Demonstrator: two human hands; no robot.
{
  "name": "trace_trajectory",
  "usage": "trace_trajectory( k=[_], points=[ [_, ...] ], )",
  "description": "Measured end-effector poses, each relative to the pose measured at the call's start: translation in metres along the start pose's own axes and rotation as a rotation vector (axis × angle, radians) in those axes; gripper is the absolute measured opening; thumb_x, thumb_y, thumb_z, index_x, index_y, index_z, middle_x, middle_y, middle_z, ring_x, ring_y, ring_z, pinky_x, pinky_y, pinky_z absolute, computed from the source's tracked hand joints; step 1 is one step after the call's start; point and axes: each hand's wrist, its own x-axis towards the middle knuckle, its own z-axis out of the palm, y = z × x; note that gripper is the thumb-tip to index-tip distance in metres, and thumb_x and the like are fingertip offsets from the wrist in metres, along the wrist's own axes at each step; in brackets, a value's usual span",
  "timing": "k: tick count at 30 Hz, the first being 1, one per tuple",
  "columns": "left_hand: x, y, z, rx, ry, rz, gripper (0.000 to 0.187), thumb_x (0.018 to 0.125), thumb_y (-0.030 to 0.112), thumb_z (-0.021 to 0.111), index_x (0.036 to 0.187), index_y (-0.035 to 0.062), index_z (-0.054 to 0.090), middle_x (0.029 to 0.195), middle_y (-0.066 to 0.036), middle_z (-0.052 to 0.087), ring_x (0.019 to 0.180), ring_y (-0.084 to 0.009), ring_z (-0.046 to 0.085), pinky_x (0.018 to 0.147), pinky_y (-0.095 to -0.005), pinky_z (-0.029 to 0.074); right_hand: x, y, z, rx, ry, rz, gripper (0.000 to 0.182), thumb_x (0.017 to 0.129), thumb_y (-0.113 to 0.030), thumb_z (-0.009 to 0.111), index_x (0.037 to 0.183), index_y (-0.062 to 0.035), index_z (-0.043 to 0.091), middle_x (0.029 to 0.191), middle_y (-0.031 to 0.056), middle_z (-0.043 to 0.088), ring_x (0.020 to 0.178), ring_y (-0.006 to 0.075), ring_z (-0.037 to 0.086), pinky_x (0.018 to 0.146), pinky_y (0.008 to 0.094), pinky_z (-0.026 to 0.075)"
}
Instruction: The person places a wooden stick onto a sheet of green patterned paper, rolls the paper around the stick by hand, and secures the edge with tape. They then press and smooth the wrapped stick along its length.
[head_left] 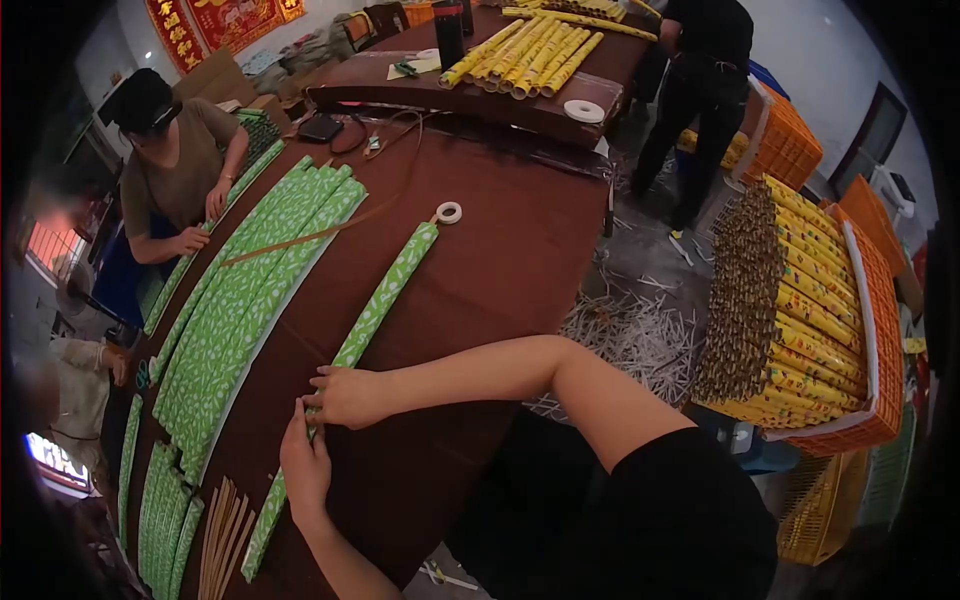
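Observation:
A long green tube with a white leaf pattern point(385, 290) lies slantwise on the brown table point(480, 270). Both my hands are on its middle, close together. My right hand point(350, 397) rests over the tube, its fingers curled around it. Just below, my left hand point(305, 460) grips the tube from the left side, fingertips near those of my right hand. A roll of white tape point(449, 213) lies at the tube's far end. Green patterned sheets point(255, 290) are stacked to the left, with a thin wooden strip point(290, 240) across them.
Thin sticks point(226, 540) lie at the near left. Co-workers stand at the left point(175, 160) and far right point(700, 90). Yellow tubes point(525, 55) lie on the far table; more fill an orange crate point(880, 350). Paper scraps point(635, 335) cover the floor.

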Motion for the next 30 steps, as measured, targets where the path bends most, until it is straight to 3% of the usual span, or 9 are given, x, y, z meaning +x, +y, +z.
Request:
trace_trajectory(
  k=[5,6,12,18,20,23,30],
  points=[
    [0.0,-0.001,0.003,0.044,0.023,0.023,0.049,0.09,-0.003,0.052,0.138,0.0011,0.044,0.119,-0.022,0.058,0.106,-0.039,0.058,0.089,-0.0443,0.047,0.001,-0.002,-0.004,0.016,-0.017,0.022,0.043,0.076,-0.02,0.066,0.118,-0.0142,0.062,0.122,0.0092,0.06,0.111,0.0306,0.056,0.102,0.0503,0.041],
    [0.0,-0.003,0.003,0.062,0.052,0.065,0.049,0.089,-0.004,0.051,0.137,0.001,0.044,0.118,-0.022,0.059,0.105,-0.039,0.058,0.088,-0.0446,0.047,0.0,-0.001,-0.002,-0.01,0.052,-0.002,0.044,0.075,-0.02,0.066,0.118,-0.0136,0.062,0.121,0.0094,0.061,0.111,0.0301,0.057,0.101,0.049,0.041],
    [-0.002,-0.007,0.008,0.056,0.11,0.067,0.05,0.087,-0.007,0.048,0.137,0.0005,0.045,0.115,-0.018,0.059,0.106,-0.036,0.056,0.09,-0.0435,0.046,0.001,0.002,-0.008,-0.026,-0.003,-0.014,0.045,0.076,-0.015,0.066,0.12,-0.0128,0.06,0.117,0.0101,0.062,0.108,0.0294,0.059,0.096,0.0468,0.044],
    [-0.002,-0.008,0.015,0.043,0.104,-0.02,0.048,0.089,-0.005,0.048,0.136,-0.0015,0.044,0.122,-0.017,0.058,0.114,-0.0342,0.054,0.096,-0.0422,0.045,0.001,0.002,-0.006,-0.065,0.004,-0.021,0.05,0.077,-0.015,0.066,0.127,-0.0157,0.056,0.128,0.0082,0.058,0.114,0.0302,0.057,0.103,0.0488,0.04],
    [-0.002,-0.02,0.024,0.209,0.178,0.066,0.052,0.092,-0.004,0.046,0.143,0.0046,0.038,0.128,-0.02,0.054,0.121,-0.0334,0.051,0.101,-0.0433,0.043,-0.002,0.005,-0.003,-0.069,0.012,-0.025,0.052,0.077,-0.015,0.067,0.128,-0.016,0.056,0.131,0.0081,0.057,0.115,0.0305,0.056,0.104,0.0493,0.038],
    [-0.001,-0.017,0.023,0.21,0.191,0.098,0.049,0.09,-0.004,0.048,0.138,-0.0011,0.041,0.132,-0.021,0.053,0.125,-0.0336,0.049,0.105,-0.0445,0.039,-0.002,0.002,-0.004,-0.096,0.008,-0.009,0.052,0.077,-0.014,0.067,0.128,-0.0145,0.055,0.133,0.0091,0.055,0.12,0.0319,0.053,0.106,0.0511,0.036],
    [0.0,-0.018,0.021,0.302,0.179,0.12,0.055,0.089,-0.003,0.049,0.143,0.0012,0.035,0.136,-0.021,0.049,0.128,-0.0328,0.046,0.109,-0.0457,0.034,-0.003,0.007,-0.005,-0.051,0.021,-0.014,0.046,0.081,-0.014,0.063,0.127,-0.0128,0.057,0.133,0.0111,0.054,0.124,0.0327,0.051,0.108,0.0517,0.035]
  ],
)
